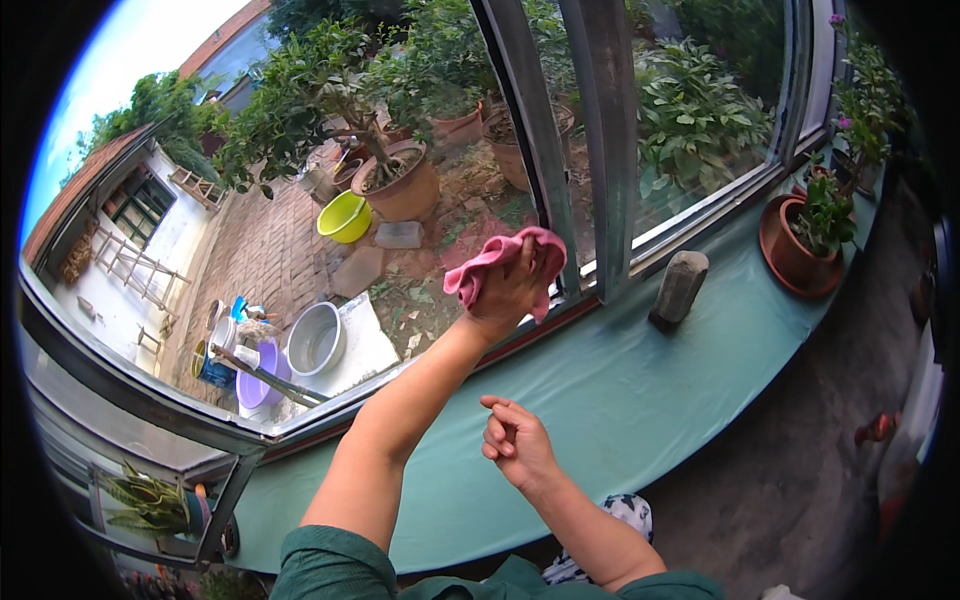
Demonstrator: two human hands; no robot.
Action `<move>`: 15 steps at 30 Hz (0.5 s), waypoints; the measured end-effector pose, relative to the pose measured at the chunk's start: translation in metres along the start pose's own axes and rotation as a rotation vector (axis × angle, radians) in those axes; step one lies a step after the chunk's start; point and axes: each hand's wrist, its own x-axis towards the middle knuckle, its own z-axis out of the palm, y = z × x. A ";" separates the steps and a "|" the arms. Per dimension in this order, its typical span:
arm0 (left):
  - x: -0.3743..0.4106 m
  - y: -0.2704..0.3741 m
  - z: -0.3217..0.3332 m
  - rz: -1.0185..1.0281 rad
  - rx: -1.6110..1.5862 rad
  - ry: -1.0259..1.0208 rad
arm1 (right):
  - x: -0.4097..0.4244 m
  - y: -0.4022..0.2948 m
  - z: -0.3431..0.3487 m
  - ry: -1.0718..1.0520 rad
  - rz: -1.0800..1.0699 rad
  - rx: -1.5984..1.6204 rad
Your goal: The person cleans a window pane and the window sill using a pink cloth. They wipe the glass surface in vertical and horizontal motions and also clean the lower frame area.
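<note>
My left hand [511, 289] presses a pink cloth [551, 259] against the window glass [450, 330], low down beside the upright metal frame [559, 150]. The cloth is bunched around my fingers, and a faint pink reflection shows in the pane. Lower and to the right, my right hand [521, 448] hangs over the green-covered windowsill [592, 405]. Its fingers are loosely curled, the index finger stretched out more than the others, and nothing is in it.
A stone-like block [679, 289] stands on the sill to the right. Past it sits a potted succulent [817, 214] on a saucer. At lower left a snake plant [150, 499] stands near a metal-framed casement [225, 510]. Outside are basins [316, 337] and potted trees [397, 180].
</note>
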 end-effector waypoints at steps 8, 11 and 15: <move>-0.062 0.068 0.051 0.171 -0.050 -0.065 | 0.001 -0.005 -0.001 -0.031 -0.044 0.014; -0.063 0.051 0.049 0.242 -0.316 -0.272 | 0.000 -0.003 0.003 -0.058 -0.058 -0.027; -0.009 -0.027 -0.004 0.342 -0.303 -0.171 | 0.003 -0.001 -0.001 -0.055 -0.084 -0.052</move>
